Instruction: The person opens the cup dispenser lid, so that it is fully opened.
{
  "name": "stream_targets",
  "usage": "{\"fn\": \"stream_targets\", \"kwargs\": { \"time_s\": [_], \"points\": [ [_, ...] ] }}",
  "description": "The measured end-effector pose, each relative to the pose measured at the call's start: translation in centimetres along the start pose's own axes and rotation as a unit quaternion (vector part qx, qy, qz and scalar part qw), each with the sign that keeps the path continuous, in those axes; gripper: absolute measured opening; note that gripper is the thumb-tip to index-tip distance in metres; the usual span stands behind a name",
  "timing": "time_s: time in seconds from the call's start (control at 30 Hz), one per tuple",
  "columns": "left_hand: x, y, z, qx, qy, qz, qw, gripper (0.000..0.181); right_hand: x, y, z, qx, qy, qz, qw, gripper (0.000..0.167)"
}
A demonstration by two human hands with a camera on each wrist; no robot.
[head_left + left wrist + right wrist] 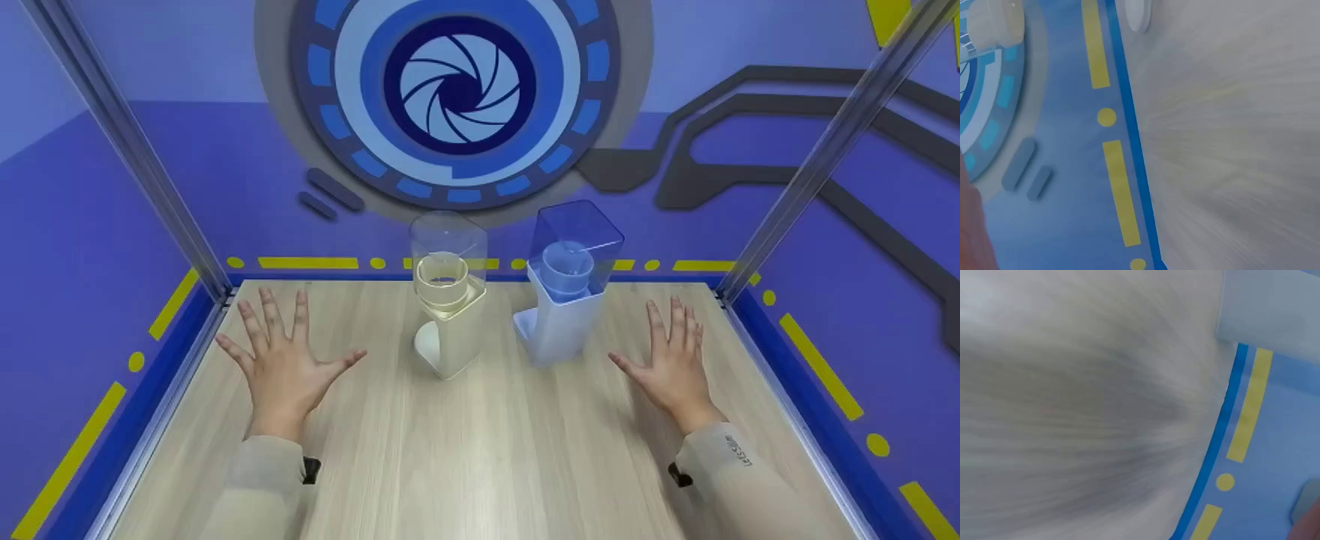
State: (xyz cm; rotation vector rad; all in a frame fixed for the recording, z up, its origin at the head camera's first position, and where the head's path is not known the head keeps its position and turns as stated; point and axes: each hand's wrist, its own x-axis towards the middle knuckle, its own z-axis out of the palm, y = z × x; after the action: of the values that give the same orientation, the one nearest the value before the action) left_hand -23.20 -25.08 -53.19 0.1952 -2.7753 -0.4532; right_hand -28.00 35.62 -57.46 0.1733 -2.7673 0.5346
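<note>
Two dispenser-like containers with clear upper covers stand side by side on the wooden table. The cream one (459, 337) has a pale round foot at its left; the blue one (564, 322) is to its right. My left hand (285, 375) is spread flat-fingered left of the cream container, touching neither. To the right of the blue container, my right hand (675, 367) has its fingers extended and holds nothing. The left wrist view shows part of the cream container (995, 23) and a blurred bit of hand (972, 230). A pale blue body (1269, 312) fills the right wrist view's top right corner.
The light wooden table (480, 465) reaches a blue wall (225, 172) with yellow markings and a round printed emblem. Metal posts (142, 150) rise at both back corners, and side panels flank the table.
</note>
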Motion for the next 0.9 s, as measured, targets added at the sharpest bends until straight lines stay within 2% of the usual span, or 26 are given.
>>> {"fn": "stream_targets", "kwargs": {
  "time_s": [0.23, 0.33, 0.43, 0.53, 0.77, 0.9],
  "points": [
    [-0.2, 1.3, -0.1, -0.035, 0.065, 0.028, 0.9969, 0.142, -0.3, -1.8, -0.7, 0.069, 0.04, 0.022, 0.9966, 0.12],
    [-0.5, 1.9, 0.3, -0.095, 0.084, 0.043, 0.9909, 0.138, -0.9, -3.1, -0.6, 0.1, 0.06, 0.025, 0.9928, 0.115],
    [-0.9, 2.7, 0.8, -0.172, 0.09, 0.06, 0.9791, 0.132, -1.6, -4.5, -0.2, 0.143, 0.079, 0.022, 0.9862, 0.102],
    [-1.5, 3.6, 1.4, -0.225, 0.085, 0.065, 0.9685, 0.126, -2.2, -6.1, 0.5, 0.195, 0.098, 0.015, 0.9757, 0.09],
    [-2.6, 5.6, 2.5, -0.279, 0.058, 0.046, 0.9575, 0.118, -3.1, -9.6, 2.6, 0.285, 0.149, -0.051, 0.9457, 0.07],
    [-2.9, 6.6, 3.4, -0.307, 0.078, 0.047, 0.9473, 0.112, -2.9, -12.0, 4.4, 0.342, 0.147, -0.079, 0.9247, 0.057]
  ]
}}
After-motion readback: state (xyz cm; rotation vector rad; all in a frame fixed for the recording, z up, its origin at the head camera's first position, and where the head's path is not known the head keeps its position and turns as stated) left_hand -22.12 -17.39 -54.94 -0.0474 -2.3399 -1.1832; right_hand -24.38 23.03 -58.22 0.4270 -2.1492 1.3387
